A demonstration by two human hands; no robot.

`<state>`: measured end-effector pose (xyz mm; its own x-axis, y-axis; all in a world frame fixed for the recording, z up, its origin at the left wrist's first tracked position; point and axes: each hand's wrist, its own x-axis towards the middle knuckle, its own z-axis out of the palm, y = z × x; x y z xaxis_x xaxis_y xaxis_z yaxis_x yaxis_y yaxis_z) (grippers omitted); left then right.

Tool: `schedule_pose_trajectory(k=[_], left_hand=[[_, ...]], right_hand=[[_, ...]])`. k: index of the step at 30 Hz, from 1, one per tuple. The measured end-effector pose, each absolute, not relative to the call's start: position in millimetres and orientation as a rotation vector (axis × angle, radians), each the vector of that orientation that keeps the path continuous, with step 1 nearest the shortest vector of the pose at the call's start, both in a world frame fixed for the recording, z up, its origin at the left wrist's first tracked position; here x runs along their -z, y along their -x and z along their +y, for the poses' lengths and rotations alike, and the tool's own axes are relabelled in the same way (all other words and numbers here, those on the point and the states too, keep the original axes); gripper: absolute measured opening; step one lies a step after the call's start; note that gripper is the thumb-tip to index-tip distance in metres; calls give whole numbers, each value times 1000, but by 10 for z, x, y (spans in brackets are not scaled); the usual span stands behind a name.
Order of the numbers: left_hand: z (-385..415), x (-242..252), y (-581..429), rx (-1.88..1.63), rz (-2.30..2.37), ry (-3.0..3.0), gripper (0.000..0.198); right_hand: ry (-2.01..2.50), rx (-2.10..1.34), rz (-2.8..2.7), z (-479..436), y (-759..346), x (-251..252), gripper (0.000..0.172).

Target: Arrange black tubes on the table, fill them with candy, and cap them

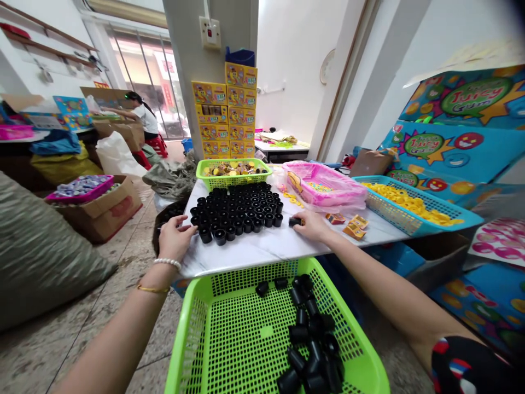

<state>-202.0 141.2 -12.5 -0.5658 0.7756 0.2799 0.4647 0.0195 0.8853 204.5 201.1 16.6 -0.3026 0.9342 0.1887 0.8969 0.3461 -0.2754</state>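
Marble table [250, 257] with rows of black caps [235, 210]

We keep our left hand [176, 236] open and spread, our right hand [311, 226] slightly curled, both reaching forward.

Light: bright and even — daylight glowed through the window [141, 71].
Shadows: soft and few.
Edges: bowed, walls [348, 82] leaning outward.
Blur: dark smudge [517, 11], top-right corner.
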Motion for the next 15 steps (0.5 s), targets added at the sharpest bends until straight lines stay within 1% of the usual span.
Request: schedule_pose_trajectory(k=[3,6,7,12,15], left_hand=[[1357,95,1990,-1583,1976,-1218,28],[1312,66,1958,-1566,1933,-1178,28],[1305,54,1948,-1549,1928,-1172,28],[1324,-11,1908,-1425,1969,-1268,29],[1381,-30,1914,-1332,2038,-1401,29]], right_hand=[[1626,-138,-2268,2084,-1994,-226,36],[1656,-130,-2204,2221,-1912,-314,52],[1668,-143,-2188,2269,-1882,-332,55],[1649,-238,-2149,2414,-1743,-297,53],[1590,-290,-2129,2418,-1732,-255,58]])
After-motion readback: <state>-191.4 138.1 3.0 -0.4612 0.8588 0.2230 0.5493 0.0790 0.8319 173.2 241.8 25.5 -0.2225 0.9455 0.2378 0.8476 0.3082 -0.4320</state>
